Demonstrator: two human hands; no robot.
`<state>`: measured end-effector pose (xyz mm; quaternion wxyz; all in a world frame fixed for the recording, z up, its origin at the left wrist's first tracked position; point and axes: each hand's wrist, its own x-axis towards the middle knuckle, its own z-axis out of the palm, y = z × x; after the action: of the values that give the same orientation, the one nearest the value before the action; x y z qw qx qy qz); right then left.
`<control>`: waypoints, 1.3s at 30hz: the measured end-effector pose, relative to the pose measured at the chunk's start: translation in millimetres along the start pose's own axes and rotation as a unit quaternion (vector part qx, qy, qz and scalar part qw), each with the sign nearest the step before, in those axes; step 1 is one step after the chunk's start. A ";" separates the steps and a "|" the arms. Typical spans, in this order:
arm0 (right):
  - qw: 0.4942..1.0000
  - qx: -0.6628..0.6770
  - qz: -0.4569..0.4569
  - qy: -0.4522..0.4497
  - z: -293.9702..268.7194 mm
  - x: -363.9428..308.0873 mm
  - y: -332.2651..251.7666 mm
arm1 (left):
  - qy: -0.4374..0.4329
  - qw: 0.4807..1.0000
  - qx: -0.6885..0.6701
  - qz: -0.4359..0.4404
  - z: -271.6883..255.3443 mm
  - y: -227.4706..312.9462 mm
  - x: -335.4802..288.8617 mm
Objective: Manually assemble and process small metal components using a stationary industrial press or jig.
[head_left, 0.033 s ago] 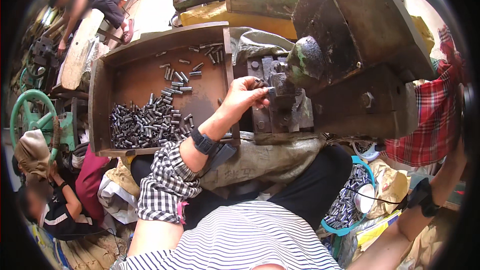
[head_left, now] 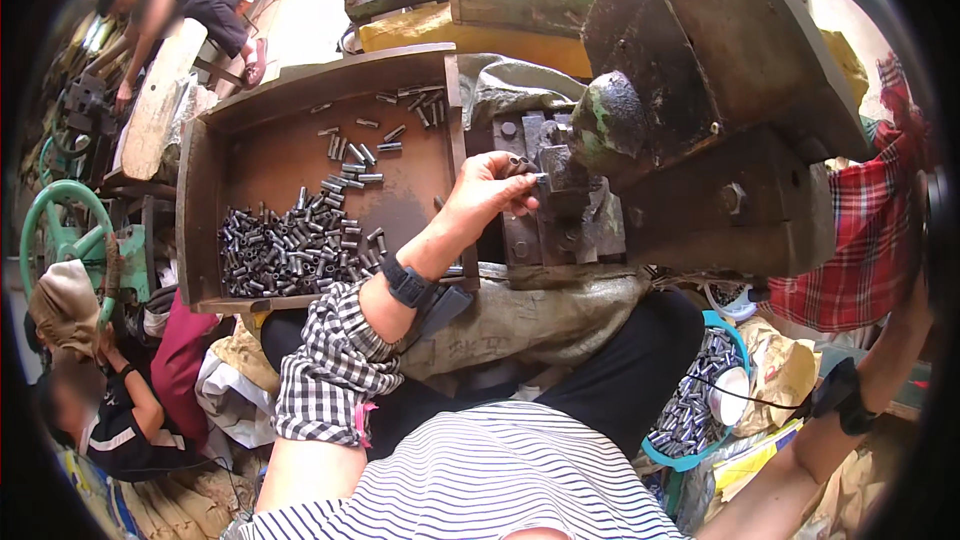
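Observation:
My left hand (head_left: 490, 188) is closed at the die block (head_left: 570, 175) of a dark metal press (head_left: 690, 90). Its thumb and forefinger pinch a short metal tube (head_left: 541, 178) whose tip points into the die. A couple more tubes (head_left: 518, 166) are tucked in the same hand, open ends showing. To the left stands a shallow wooden tray (head_left: 455, 90) with a heap of loose metal tubes (head_left: 285, 250). My right forearm (head_left: 850, 410) rises along the right edge; the hand itself is lost in the dark rim.
A blue basin (head_left: 742, 340) of metal tubes with a pale dish sits low right. Red checked cloth (head_left: 865, 230) hangs beside the press. Another wooden box (head_left: 520, 5) of parts stands behind. Two people work at the left, near a green handwheel (head_left: 65, 240).

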<state>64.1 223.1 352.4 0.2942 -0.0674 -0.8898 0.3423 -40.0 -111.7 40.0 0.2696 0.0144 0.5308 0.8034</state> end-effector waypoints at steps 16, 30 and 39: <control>0.990 0.089 -0.004 0.113 18.5 -75.8 70.1 | 0.017 0.985 0.169 0.028 1.2 14.0 -5.1; 0.999 0.018 0.009 -0.027 -24.3 -36.6 31.6 | -0.082 0.994 -0.079 -0.001 7.4 18.0 -7.2; 0.985 0.112 -0.058 0.119 19.5 -86.4 77.6 | -0.049 0.998 0.002 0.048 20.0 9.8 2.8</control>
<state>117.3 243.0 249.2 0.4229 -0.0222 -0.8068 0.4119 -40.3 -96.4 56.4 0.2564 0.0802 0.5174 0.8125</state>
